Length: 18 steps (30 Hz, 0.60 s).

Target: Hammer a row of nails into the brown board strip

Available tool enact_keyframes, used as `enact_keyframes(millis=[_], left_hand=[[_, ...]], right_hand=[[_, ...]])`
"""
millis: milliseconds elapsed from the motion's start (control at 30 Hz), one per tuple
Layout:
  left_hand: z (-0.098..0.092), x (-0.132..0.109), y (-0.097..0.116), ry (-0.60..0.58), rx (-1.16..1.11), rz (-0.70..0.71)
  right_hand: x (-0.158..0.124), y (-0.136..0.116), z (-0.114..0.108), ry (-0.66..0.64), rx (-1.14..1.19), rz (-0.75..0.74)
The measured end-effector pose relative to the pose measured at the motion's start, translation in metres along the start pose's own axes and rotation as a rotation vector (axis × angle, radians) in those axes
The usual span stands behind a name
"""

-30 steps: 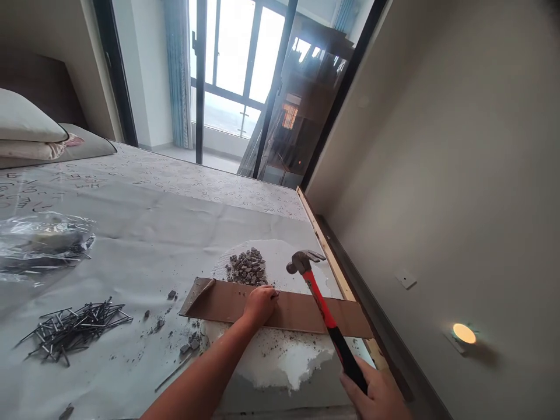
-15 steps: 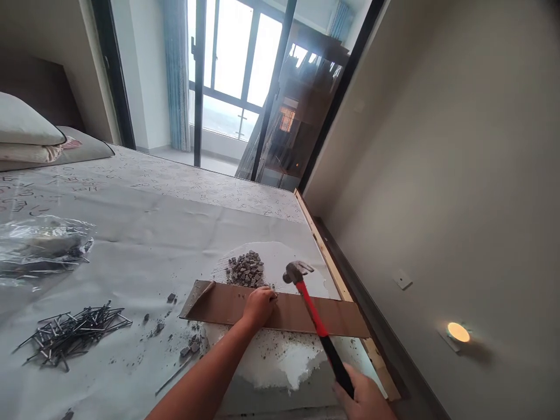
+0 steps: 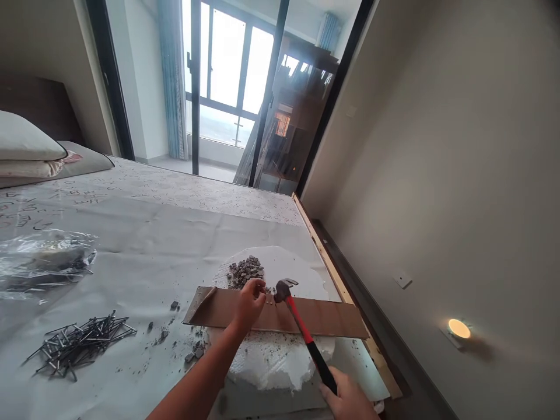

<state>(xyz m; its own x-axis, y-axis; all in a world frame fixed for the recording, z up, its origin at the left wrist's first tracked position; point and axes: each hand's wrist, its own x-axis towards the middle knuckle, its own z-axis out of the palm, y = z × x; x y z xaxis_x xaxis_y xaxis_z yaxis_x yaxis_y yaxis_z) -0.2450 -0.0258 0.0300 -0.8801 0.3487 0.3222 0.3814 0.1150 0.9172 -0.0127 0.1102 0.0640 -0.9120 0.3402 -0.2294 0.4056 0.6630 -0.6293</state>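
**Hammer:** a claw hammer with a grey steel head and a red-and-black handle (image 3: pixel 298 319) slants up from the lower right. Its head is just above the strip's upper edge, close to the left fingertips; any contact cannot be made out.

**Right hand** (image 3: pixel 347 401): closed firmly around the black grip, near the end of the handle.

**Left hand** (image 3: pixel 249 305): fingers bunched into a pinch, with the fingertips (image 3: pixel 261 286) at the strip's upper edge. Whatever they may hold is too small to tell.

**Strip:** a long, flat brown strip, apparently cardboard (image 3: pixel 326 319), lies across the white foam slab, with a few tiny marks beside the fingertips.

**Foam:** a rough-edged white foam slab (image 3: pixel 275 361) lies under the strip.

**Chunks:** a heap of small grey stone chunks (image 3: pixel 245 272) sits on the foam just behind the strip, with stray bits near its left end.

**Nails:** a loose pile of long dark steel nails (image 3: pixel 79 344) lies well left of the strip.

**Bag:** a crumpled clear plastic bag (image 3: pixel 44 262) lies behind the nails, with dark contents.

**Bed:** a grey letter-printed mattress (image 3: pixel 175 198) carries all of this, with a pale wooden batten (image 3: pixel 336 280) along its right edge and stacked pillows (image 3: pixel 26 140) at the far left.
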Motion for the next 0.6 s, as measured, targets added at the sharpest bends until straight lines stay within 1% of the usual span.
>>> enact_keyframes(millis=[33,100,167,233,300,367,400,467,533,600], left_hand=[[-0.006,-0.005,0.008,0.035,-0.048,-0.001],[-0.017,-0.021,0.025,0.066,-0.117,0.002],[-0.024,-0.042,0.040,0.071,-0.146,-0.011],[-0.027,-0.066,0.051,0.044,-0.135,-0.027],[-0.025,-0.091,0.059,-0.007,-0.129,-0.043],[-0.020,-0.112,0.064,-0.059,-0.139,-0.055],[-0.016,-0.122,0.067,-0.072,-0.144,-0.062],[-0.007,-0.138,0.070,-0.095,-0.135,-0.073],[0.001,-0.149,0.071,-0.124,-0.096,-0.073],[0.006,-0.156,0.068,-0.172,-0.026,-0.059]], right_hand=[[-0.001,-0.003,-0.002,-0.007,-0.003,0.000],[-0.005,-0.010,-0.010,0.008,0.020,-0.012],[-0.010,-0.016,-0.015,0.032,0.067,-0.036],[-0.012,-0.017,-0.012,0.025,0.081,-0.011],[-0.011,-0.014,-0.004,-0.026,0.029,0.067],[-0.010,-0.012,0.003,-0.058,-0.035,0.102],[-0.010,-0.012,0.004,-0.047,-0.046,0.091],[-0.013,-0.014,0.001,0.033,-0.035,0.034],[-0.018,-0.019,-0.005,0.102,-0.008,-0.011],[-0.026,-0.023,-0.008,0.136,0.011,-0.055]])
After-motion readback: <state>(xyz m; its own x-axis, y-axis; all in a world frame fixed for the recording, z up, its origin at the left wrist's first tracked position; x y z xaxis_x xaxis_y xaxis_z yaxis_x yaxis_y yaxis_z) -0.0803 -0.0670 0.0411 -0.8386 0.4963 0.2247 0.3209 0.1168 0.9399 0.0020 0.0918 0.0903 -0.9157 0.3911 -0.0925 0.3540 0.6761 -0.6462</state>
